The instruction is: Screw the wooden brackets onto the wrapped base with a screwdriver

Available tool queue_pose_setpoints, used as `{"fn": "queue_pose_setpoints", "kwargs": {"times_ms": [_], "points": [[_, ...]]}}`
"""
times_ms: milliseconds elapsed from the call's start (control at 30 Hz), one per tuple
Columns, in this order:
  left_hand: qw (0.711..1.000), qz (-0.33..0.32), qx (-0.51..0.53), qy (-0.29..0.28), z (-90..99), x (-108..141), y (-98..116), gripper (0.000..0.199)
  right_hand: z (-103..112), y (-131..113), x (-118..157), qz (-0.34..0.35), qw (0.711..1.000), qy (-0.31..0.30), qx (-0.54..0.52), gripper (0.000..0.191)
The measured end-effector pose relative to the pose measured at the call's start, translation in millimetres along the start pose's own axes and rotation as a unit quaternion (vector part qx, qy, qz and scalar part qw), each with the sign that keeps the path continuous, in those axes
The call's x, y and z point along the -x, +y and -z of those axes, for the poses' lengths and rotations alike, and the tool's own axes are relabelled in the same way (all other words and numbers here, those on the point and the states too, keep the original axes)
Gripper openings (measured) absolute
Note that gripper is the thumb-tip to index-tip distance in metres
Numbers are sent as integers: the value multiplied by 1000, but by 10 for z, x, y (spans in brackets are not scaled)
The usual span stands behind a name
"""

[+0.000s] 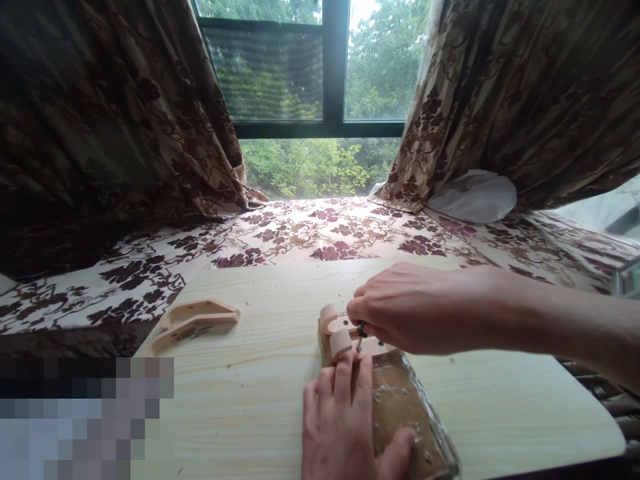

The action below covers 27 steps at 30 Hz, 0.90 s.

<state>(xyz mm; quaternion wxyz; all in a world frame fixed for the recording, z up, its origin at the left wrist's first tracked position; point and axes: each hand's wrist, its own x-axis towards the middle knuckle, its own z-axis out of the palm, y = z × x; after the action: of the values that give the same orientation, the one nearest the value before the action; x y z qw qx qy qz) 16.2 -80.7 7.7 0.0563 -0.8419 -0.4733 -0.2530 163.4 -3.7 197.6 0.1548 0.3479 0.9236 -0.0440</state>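
My right hand (400,310) is closed round a small dark tool (361,329), whose thin tip points down at a pale wooden piece (373,347). This piece has a rounded end and dark holes, and a similar piece (329,319) lies just behind it. Both rest on the far end of a brown block (400,407) that looks wrapped in clear film. My left hand (340,420) lies spread over the block, its fingertips touching the near wooden piece and its thumb out to the right.
Two angled wooden pieces (200,317) lie at the left of the pale board (250,400), with small metal bits beside them. Behind are a floral cloth (330,230), a white bag (477,197), curtains and a window.
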Motion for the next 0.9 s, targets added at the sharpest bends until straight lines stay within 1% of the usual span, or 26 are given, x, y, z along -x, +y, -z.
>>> {"fn": "queue_pose_setpoints", "kwargs": {"times_ms": [100, 200, 267, 400, 633, 767, 900], "points": [[1000, 4, 2, -3, 5, 3, -4, 74, -48, 27, -19, -3, 1000, 8, -7, 17], [1000, 3, 3, -9, 8, 9, -9, 74, -78, 45, -20, -21, 1000, 9, -5, 25], [1000, 5, 4, -9, 8, 9, -10, 75, -90, 41, -25, -32, 999, 20, -6, 27], [1000, 3, 2, -4, 2, 8, -11, 74, -123, 34, -59, -48, 997, 55, -6, 26], [1000, 4, 8, 0, -2, 7, -1, 75, -173, 44, -56, -55, 996, 73, -8, 24], [1000, 17, 13, -2, 4, 11, 2, 75, -180, 59, -53, -53, 995, 78, -17, 24], [1000, 1, 10, -11, 2, 22, -18, 75, -138, 71, -37, -54, 997, 59, -16, 20]]}}
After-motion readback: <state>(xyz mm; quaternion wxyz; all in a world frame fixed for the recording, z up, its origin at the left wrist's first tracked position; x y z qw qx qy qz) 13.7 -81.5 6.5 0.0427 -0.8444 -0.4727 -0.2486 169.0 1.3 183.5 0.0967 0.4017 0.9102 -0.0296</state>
